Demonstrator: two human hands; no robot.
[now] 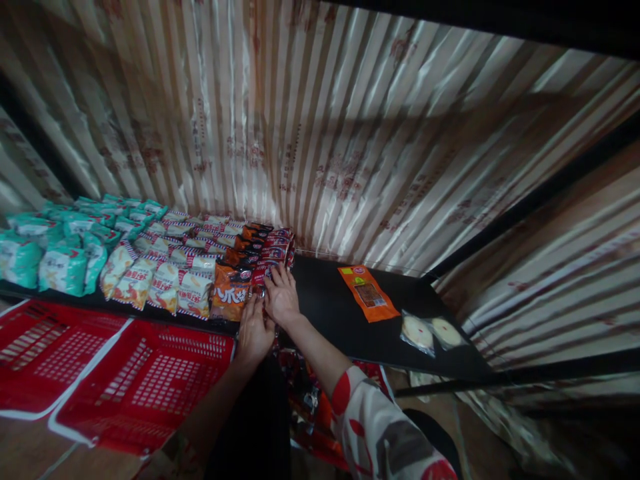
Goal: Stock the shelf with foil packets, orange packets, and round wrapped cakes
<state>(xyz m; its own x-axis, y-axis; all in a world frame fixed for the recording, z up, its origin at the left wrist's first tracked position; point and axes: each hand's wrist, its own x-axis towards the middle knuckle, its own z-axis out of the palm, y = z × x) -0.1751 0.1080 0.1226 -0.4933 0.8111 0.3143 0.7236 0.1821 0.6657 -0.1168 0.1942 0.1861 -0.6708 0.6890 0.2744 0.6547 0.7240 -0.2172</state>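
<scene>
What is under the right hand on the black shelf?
The right hand lies on the front end of a row of dark red snack packets; the packet beneath the palm is covered, its print unseen.

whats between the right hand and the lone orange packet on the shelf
Only bare black shelf: nothing lies between the right hand and the orange packet, as the head view shows.

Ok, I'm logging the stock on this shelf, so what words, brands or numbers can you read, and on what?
No text can be quoted.
Front orange packet by the left hand: large white characters, too blurred.
Lone orange packet on the black shelf: small logo, too small.
Striped packets: print blurred.
Teal packets: print blurred.
Wall sheet: faint red print, unreadable.
</scene>
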